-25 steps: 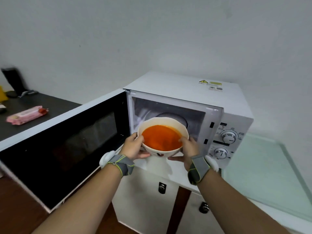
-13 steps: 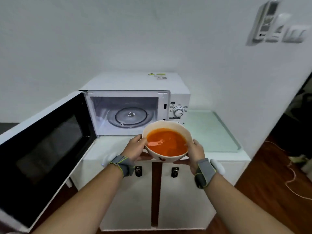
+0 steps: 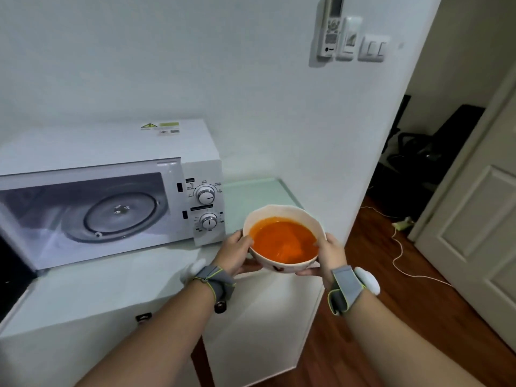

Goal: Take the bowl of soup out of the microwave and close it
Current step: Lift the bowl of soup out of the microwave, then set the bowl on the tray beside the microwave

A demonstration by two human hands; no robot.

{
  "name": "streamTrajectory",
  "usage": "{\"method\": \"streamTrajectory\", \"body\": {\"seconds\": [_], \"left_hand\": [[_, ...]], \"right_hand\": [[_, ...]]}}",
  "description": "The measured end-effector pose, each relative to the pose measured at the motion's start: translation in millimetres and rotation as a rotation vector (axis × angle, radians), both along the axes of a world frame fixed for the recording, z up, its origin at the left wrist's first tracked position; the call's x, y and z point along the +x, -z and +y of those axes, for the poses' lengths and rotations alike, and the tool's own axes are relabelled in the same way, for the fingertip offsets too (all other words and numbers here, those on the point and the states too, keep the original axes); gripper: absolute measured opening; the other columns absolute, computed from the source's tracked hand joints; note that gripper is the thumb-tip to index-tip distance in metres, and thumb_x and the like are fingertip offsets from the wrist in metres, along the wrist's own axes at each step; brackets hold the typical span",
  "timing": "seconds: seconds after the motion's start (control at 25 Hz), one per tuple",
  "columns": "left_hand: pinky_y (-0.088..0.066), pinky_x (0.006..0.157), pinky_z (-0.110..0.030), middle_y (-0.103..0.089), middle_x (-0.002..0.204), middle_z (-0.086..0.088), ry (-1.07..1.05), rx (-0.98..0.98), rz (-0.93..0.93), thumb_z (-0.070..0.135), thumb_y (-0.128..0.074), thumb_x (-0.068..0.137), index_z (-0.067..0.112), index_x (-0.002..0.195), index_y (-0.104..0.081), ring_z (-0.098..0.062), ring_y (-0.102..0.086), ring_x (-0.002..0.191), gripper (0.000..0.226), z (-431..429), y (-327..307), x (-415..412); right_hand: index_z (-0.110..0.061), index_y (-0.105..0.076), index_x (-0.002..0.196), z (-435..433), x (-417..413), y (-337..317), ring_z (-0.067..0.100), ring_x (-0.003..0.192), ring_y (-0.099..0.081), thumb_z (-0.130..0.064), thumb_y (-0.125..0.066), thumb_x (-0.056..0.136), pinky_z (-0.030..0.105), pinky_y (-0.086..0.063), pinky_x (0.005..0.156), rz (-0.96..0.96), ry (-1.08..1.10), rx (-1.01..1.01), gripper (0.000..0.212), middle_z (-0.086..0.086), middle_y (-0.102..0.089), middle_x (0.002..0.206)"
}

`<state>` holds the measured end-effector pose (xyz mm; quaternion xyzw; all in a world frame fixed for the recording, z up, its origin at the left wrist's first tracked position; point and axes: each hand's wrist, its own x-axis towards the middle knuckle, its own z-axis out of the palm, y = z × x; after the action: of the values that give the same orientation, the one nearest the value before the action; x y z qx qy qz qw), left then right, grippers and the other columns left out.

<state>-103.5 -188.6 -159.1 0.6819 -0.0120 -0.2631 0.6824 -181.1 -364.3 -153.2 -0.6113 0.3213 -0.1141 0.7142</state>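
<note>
A white bowl (image 3: 282, 265) filled with orange soup (image 3: 282, 241) hangs in the air just right of the white microwave (image 3: 111, 146), above the cabinet's right part. My left hand (image 3: 234, 254) grips its left side and my right hand (image 3: 329, 254) its right side. The microwave cavity stands open, showing the bare glass turntable (image 3: 120, 212). Only a dark sliver of the open door (image 3: 11, 277) shows at the left edge.
The microwave sits on a white cabinet (image 3: 111, 286) with a pale glass panel (image 3: 257, 191) to its right. Two dials (image 3: 206, 195) face me. A wall corner with a remote holder (image 3: 331, 26) and switches rises on the right. A white cable (image 3: 399, 255) lies on the wooden floor.
The view has swung right and both hands have carried the bowl from in front of the cavity to the right of the microwave. The door has slid almost out of view.
</note>
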Motion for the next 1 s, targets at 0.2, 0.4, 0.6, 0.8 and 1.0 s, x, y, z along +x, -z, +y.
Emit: {"method": "streamTrajectory", "body": {"seconds": [0.2,0.4,0.6,0.8,1.0], "left_hand": [[-0.058,0.066,-0.043,-0.052,0.113,-0.016,-0.076,-0.029,0.006,0.008,-0.037,0.093,0.011,0.121,-0.05,-0.031,-0.059,0.082,0.031,-47.2,1.8,35.1],[-0.057,0.077,-0.051,-0.055,0.118,-0.013,-0.191,0.007,-0.017,0.009,-0.037,0.093,0.018,0.117,-0.051,-0.04,-0.055,0.111,0.029,-63.4,13.2,81.0],[-0.057,0.069,-0.046,-0.05,0.115,-0.008,-0.263,-0.013,0.073,0.01,-0.037,0.097,0.022,0.122,-0.049,-0.031,-0.053,0.106,0.03,-65.6,24.1,106.4],[-0.054,0.081,-0.05,-0.048,0.119,-0.009,-0.278,0.009,0.076,0.015,-0.038,0.098,0.017,0.131,-0.046,-0.033,-0.048,0.115,0.034,-61.9,36.9,116.4],[-0.048,0.095,-0.042,-0.059,0.122,-0.012,-0.209,0.273,-0.173,0.019,-0.043,0.095,0.015,0.131,-0.047,-0.03,-0.055,0.112,0.036,-57.9,37.3,117.4]], "right_hand": [[-0.027,-0.057,0.109,-45.2,47.1,7.1,0.036,0.087,-0.06,-0.01,-0.038,0.088,0.046,-0.058,0.045,-0.035,-0.033,-0.004,0.032,0.009,-0.058,0.108],[-0.024,-0.053,0.124,-61.0,106.8,16.1,0.037,0.093,-0.056,-0.004,-0.036,0.089,0.042,-0.057,0.039,-0.049,-0.095,-0.014,0.043,0.009,-0.055,0.115],[-0.026,-0.053,0.117,-58.4,139.0,31.5,0.023,0.076,-0.057,-0.004,-0.037,0.09,0.054,-0.058,0.049,-0.026,-0.114,-0.026,0.038,0.008,-0.056,0.11],[-0.027,-0.052,0.12,-52.9,150.9,42.8,0.019,0.072,-0.057,-0.003,-0.035,0.091,0.06,-0.057,0.057,-0.011,-0.116,-0.066,0.041,-0.001,-0.057,0.093],[-0.025,-0.053,0.119,-52.0,155.7,42.4,0.031,0.093,-0.06,-0.011,-0.045,0.091,0.057,-0.053,0.087,-0.012,-0.047,-0.094,0.032,0.011,-0.065,0.112]]}}
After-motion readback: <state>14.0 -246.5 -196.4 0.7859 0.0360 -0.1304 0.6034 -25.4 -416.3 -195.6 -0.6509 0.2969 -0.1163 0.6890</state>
